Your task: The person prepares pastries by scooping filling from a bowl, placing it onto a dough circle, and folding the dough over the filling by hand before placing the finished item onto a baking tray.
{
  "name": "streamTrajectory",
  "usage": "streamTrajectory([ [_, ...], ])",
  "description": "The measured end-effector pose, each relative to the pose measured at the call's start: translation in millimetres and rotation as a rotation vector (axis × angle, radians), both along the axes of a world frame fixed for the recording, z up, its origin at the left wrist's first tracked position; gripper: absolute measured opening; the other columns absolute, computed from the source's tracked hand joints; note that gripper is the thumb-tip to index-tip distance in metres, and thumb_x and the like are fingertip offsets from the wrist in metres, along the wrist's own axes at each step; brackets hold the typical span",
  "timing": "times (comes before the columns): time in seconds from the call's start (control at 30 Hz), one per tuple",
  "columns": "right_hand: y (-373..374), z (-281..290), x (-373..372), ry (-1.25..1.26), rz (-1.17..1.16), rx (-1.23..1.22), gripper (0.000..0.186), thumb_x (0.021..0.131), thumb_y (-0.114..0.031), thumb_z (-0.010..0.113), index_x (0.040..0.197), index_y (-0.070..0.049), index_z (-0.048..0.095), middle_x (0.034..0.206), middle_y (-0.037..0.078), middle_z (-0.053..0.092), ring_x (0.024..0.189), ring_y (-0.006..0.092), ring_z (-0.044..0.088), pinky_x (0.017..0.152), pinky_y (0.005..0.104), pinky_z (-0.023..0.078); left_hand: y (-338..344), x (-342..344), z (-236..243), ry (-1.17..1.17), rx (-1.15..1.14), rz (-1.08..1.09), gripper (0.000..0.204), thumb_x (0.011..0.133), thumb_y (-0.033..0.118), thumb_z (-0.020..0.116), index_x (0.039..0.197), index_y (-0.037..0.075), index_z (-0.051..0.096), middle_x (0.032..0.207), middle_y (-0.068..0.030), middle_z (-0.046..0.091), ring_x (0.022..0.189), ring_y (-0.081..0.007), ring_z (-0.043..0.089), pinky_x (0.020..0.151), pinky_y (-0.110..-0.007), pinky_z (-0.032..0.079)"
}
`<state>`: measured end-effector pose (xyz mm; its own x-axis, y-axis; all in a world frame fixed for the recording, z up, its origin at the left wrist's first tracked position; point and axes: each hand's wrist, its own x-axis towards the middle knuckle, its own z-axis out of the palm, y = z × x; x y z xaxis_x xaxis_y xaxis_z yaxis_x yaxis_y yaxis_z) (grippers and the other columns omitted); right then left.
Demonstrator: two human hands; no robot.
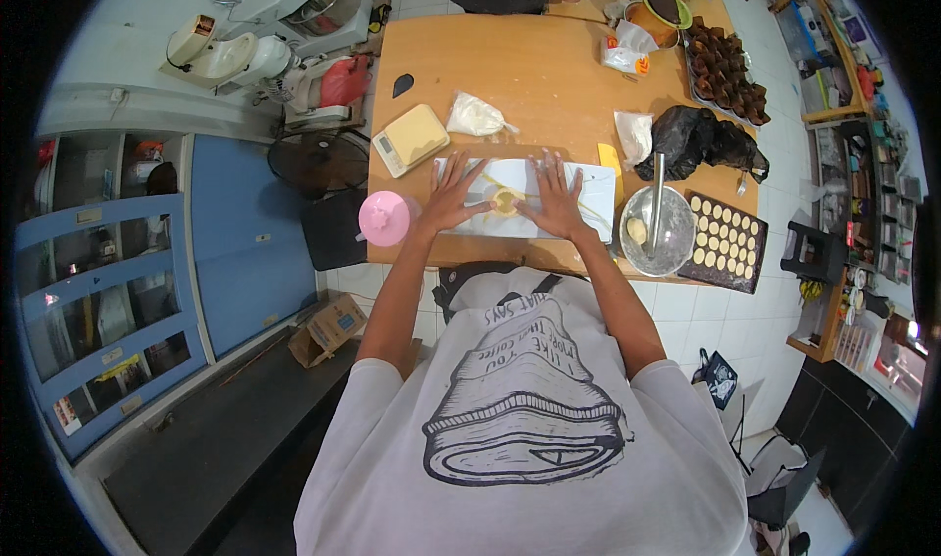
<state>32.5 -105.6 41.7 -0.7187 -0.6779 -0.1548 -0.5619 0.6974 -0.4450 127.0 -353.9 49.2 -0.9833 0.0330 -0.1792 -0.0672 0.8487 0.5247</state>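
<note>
Two hands, left hand point(453, 199) & right hand point(555, 201), flank one dough piece point(505, 201) (flat).

Two hands, the left hand point(453, 198) and the right hand point(555, 201), lie on one white board point(598, 208). One lump of dough point(505, 201) sits between them. One pink cup point(384, 218), one kitchen scale point(411, 139), one metal bowl point(659, 234) and two dark trays point(726, 242) stand on the table point(529, 75).

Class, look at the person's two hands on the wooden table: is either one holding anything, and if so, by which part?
Nothing is gripped. The left hand and right hand lie flat, fingers spread, on the white sheet, either side of a small piece of dough.
</note>
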Motion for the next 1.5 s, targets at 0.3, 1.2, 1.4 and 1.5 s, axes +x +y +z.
streamTrajectory([
  [0.3, 2.9, 2.8, -9.9, -0.127, 0.026, 0.006, 0.097, 0.089, -0.069, 0.052, 0.162, -0.016, 0.016, 0.169, 0.015, 0.000, 0.155, 0.0348, -0.007, 0.113, 0.0710, -0.012, 2.2, -3.1, 6.3, -0.097, 0.076, 0.040, 0.092, 0.084, 0.068, 0.063, 0.160, 0.031, 0.026, 0.168, -0.0161, 0.009, 0.156, -0.0321, -0.002, 0.120, -0.058, -0.010],
  [1.2, 0.9, 3.5, -9.0, -0.153, 0.035, 0.059, 0.095, 0.090, -0.068, 0.051, 0.163, -0.023, 0.012, 0.169, 0.016, 0.000, 0.156, 0.0347, -0.007, 0.113, 0.0699, -0.012, 6.0, -2.7, -2.6, -0.070, 0.071, 0.086, 0.093, 0.082, 0.061, 0.068, 0.160, 0.029, 0.028, 0.168, -0.0157, 0.010, 0.155, -0.0372, -0.001, 0.118, -0.061, -0.010],
  [1.4, -0.7, 7.6, -7.7, -0.169, 0.030, 0.070, 0.094, 0.089, -0.068, 0.052, 0.163, -0.026, 0.011, 0.169, 0.015, 0.000, 0.156, 0.0338, -0.008, 0.113, 0.0695, -0.012, 7.6, -3.7, 2.6, -0.097, 0.075, 0.101, 0.095, 0.081, 0.062, 0.068, 0.160, 0.030, 0.028, 0.168, -0.0155, 0.010, 0.155, -0.0371, -0.001, 0.118, -0.060, -0.011],
  [1.5, -1.6, 8.2, -8.8, -0.167, 0.032, 0.077, 0.094, 0.089, -0.068, 0.053, 0.163, -0.026, 0.011, 0.169, 0.015, 0.000, 0.156, 0.0335, -0.008, 0.114, 0.0690, -0.012, 6.0, -3.3, -1.5, -0.086, 0.071, 0.104, 0.095, 0.081, 0.063, 0.068, 0.160, 0.029, 0.028, 0.168, -0.0159, 0.009, 0.155, -0.0370, -0.002, 0.118, -0.060, -0.011],
])
